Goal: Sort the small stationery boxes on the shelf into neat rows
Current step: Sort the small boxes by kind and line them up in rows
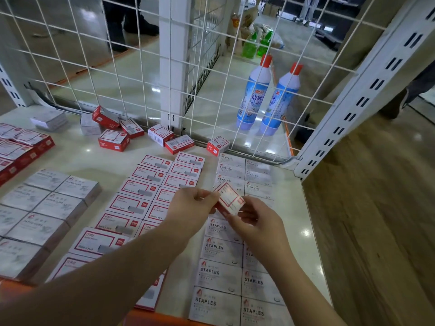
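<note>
A: What's on the shelf [77, 156]?
B: Left, grey paper-clip boxes [44, 208]; middle, red-framed rows [141, 196]; right, staples boxes [221, 274].
A: The hands?
B: Left hand [190, 205] and right hand [256, 222] both pinch a red-and-white box [229, 198] above the rows. Wire mesh [117, 67] behind, blue bottles [268, 95] beyond it.

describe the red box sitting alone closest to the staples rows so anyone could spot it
Start at the wire mesh back wall of the shelf. Follow its foot rightward to the far end of the white staples rows. The red box stands there alone, tilted, apart from the other loose red boxes further left.
</note>
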`<state>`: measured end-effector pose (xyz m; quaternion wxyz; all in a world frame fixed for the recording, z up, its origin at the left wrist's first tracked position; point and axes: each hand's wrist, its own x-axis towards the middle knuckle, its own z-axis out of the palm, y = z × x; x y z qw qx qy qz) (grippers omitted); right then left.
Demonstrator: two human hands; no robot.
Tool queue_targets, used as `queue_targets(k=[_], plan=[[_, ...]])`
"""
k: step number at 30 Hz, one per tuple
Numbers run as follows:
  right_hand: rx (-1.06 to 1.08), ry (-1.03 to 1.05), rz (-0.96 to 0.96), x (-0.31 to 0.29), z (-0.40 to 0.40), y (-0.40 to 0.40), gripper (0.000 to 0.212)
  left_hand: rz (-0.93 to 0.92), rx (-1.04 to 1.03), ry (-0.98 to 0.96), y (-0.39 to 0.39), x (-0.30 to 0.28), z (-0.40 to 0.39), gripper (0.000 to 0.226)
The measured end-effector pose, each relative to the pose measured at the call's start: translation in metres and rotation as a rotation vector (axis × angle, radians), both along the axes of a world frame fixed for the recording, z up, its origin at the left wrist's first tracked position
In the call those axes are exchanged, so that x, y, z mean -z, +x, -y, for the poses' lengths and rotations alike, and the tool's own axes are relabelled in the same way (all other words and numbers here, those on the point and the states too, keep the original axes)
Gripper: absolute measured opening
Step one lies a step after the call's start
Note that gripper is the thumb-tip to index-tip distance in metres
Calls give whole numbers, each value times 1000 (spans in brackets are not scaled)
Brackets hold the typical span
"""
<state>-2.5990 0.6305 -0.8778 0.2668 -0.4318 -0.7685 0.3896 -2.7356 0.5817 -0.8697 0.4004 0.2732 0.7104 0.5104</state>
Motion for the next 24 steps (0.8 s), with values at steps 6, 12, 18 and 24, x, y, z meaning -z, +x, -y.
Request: queue_targets(k=[6,12,18,24], plan=[[-25,132,123,-5,-9,7,41,-265,264,-41,-6,3,6,18],[-59,212,211,-5,-9,11,45,-369,337,-64,-5,2,8,25],[-78,213,253,-6,-11,14,45,-437,362,-84,-2,-3,9,29],[-137,215,283,-20,-15,15,38,-603,401,-203,-13,-19,15,36]])
